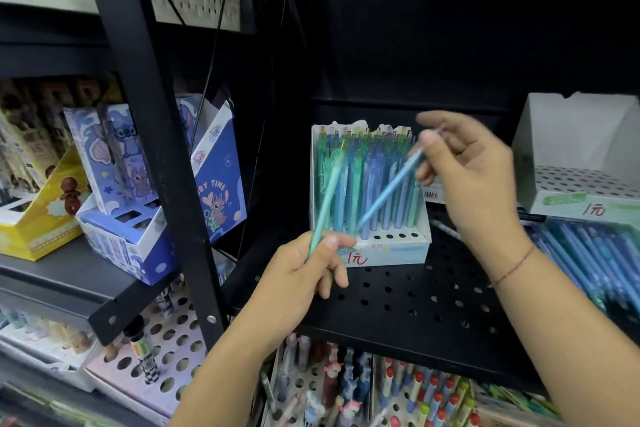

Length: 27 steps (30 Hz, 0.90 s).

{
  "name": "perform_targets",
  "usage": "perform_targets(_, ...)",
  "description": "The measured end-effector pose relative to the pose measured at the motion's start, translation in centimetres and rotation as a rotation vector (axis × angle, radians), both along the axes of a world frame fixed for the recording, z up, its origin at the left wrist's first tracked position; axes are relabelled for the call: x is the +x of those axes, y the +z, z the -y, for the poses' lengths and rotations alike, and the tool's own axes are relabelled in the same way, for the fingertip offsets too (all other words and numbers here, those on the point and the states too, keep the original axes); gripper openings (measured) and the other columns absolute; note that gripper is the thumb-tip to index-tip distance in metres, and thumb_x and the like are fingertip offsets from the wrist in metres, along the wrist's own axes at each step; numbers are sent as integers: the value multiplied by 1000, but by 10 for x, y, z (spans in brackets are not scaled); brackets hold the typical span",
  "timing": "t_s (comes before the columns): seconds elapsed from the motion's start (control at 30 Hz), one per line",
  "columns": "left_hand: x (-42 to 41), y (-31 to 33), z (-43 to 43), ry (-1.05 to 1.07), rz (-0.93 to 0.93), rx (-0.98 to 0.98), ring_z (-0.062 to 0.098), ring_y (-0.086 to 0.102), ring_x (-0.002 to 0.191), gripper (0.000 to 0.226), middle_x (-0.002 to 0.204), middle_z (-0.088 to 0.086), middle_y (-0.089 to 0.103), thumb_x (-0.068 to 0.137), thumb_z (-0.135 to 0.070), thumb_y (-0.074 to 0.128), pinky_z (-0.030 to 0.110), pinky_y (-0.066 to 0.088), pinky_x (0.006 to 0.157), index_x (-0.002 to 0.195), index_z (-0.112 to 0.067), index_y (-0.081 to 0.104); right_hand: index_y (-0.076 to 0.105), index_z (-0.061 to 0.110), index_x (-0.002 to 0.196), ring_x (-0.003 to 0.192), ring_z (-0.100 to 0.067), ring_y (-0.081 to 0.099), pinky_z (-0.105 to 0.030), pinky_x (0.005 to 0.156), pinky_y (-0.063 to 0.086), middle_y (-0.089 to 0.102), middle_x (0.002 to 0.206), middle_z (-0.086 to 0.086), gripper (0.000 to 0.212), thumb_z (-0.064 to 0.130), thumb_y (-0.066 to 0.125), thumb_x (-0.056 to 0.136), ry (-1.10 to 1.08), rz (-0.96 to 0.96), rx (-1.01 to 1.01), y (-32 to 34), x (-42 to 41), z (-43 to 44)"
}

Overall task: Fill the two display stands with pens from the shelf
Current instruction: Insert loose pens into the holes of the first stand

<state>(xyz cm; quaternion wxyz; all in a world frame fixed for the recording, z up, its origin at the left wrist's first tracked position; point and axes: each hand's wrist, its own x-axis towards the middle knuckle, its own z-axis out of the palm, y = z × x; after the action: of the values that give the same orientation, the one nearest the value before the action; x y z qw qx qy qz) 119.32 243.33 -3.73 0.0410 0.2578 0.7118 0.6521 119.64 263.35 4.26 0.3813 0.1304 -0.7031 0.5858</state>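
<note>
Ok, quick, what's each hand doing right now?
Left hand: closed, gripping a green pen.
Right hand: closed, pinching a blue pen at its upper end.

Dim light is leaving the far back of the shelf black; the right hand is blurring, and the edges are bending.

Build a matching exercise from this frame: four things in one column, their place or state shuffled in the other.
Things: 1 green pen; 2 blue pen; 3 middle stand; 4 right stand.
States: A no pens showing; B held by right hand; C nearly full; D held by left hand.
Pairs: 1-D; 2-B; 3-C; 4-A.
</note>
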Motion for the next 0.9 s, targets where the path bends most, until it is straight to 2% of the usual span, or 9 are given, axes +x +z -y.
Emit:
perform_targets(0.17, 0, 0, 0, 6, 0, -4, 10, 47, 57, 31, 69, -1, 63, 98, -35, 39, 9, 39, 60, 102, -24, 68, 61, 24, 112, 64, -8, 58, -19, 63, 51, 61, 83, 2, 21, 14, 57, 94, -177, -40, 176, -4, -2, -6)
perform_targets(0.3, 0, 0, 0, 12, 3, -5, 10, 47, 57, 30, 69, -1, 63, 99, -32, 39, 9, 40, 60, 102, -23, 68, 59, 30, 116, 67, -13, 59, -28, 68, 53, 61, 82, 0, 26, 17, 58, 94, -202, -3, 360, -12, -4, 1)
perform_targets(0.43, 0, 0, 0, 9, -1, -14, 9, 47, 57, 30, 69, -2, 63, 100, -30, 39, 8, 40, 61, 102, -23, 68, 51, 32, 130, 73, -17, 59, -35, 72, 53, 57, 80, 2, 38, 22, 57, 94, -192, 40, 440, -16, -6, 3)
perform_targets(0.57, 0, 0, -1, 11, -3, -21, 9, 47, 57, 30, 69, -2, 63, 100, -30, 39, 8, 40, 62, 101, -22, 68, 49, 32, 116, 71, -19, 60, -41, 69, 53, 57, 77, 2, 30, 20, 61, 91, -188, 30, 416, -15, -6, 3)
perform_targets(0.7, 0, 0, -1, 10, -6, -31, 8, 47, 57, 30, 68, -2, 64, 101, -30, 39, 8, 40, 64, 101, -23, 68, 59, 26, 110, 74, -12, 57, -33, 71, 53, 56, 85, 9, 22, 18, 64, 90, -191, 48, 434, -18, -9, 4)
perform_targets(0.83, 0, -1, -2, -8, -8, -56, 8, 47, 58, 29, 68, -3, 63, 101, -31, 39, 12, 40, 69, 100, -25, 68, 62, 27, 109, 74, -5, 52, -14, 69, 43, 55, 88, 9, 21, 20, 65, 89, -228, 26, 453, -18, -10, 3)
perform_targets(0.9, 0, -1, -2, -22, -22, -76, 8, 48, 59, 29, 68, -3, 64, 101, -31, 39, 11, 40, 72, 100, -25, 67, 64, 24, 112, 75, -6, 51, -11, 71, 40, 52, 92, 6, 22, 22, 64, 90, -275, -15, 468, -17, -7, 5)
